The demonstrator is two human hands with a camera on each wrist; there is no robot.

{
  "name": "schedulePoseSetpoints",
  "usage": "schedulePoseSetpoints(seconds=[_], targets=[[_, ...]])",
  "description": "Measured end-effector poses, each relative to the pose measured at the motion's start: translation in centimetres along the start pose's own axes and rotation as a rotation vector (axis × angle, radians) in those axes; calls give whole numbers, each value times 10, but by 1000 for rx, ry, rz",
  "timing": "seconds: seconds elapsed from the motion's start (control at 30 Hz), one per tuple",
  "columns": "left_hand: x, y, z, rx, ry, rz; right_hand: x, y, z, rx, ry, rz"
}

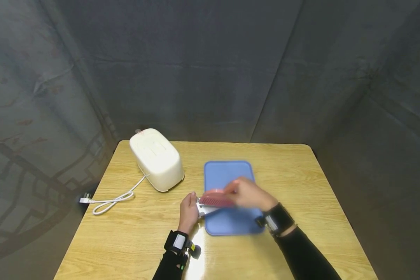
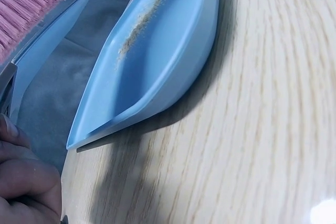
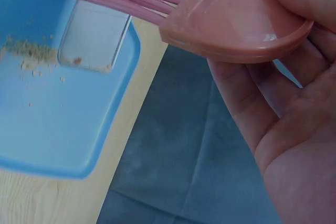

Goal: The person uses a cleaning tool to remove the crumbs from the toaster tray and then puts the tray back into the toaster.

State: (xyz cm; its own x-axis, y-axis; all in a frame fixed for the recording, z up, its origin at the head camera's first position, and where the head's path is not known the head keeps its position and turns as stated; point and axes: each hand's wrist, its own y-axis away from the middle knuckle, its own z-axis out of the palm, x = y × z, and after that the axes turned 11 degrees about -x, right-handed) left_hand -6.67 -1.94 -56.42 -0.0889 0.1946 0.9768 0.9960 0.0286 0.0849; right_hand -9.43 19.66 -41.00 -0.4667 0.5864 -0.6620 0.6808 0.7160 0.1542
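Right hand (image 1: 248, 193) pinches the pink brush (image 3: 231, 19) over the blue tray (image 1: 224, 171); left hand (image 1: 188, 214) pinches a flat plate (image 1: 207, 210) above the tray's left side. Brush looks light, soft-bristled, so hold its stiff back. Plate's probably rigid, slick; grab its end.

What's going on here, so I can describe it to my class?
A person's right hand holds a pink brush over a flat plate, which the left hand holds above a blue tray. Crumbs lie in the tray, a few seemingly on the plate. A cream appliance sits to the left, its white plug loose.
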Motion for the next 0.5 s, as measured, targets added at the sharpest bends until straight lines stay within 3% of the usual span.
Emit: schedulePoseSetpoints(seconds=[0.23, 0.5], targets=[[2, 1, 0, -13, 15, -10, 0, -10, 6, -33, 39, 6], [-1, 4, 1, -24, -3, -7, 0, -15, 8, -36, -67, 112]])
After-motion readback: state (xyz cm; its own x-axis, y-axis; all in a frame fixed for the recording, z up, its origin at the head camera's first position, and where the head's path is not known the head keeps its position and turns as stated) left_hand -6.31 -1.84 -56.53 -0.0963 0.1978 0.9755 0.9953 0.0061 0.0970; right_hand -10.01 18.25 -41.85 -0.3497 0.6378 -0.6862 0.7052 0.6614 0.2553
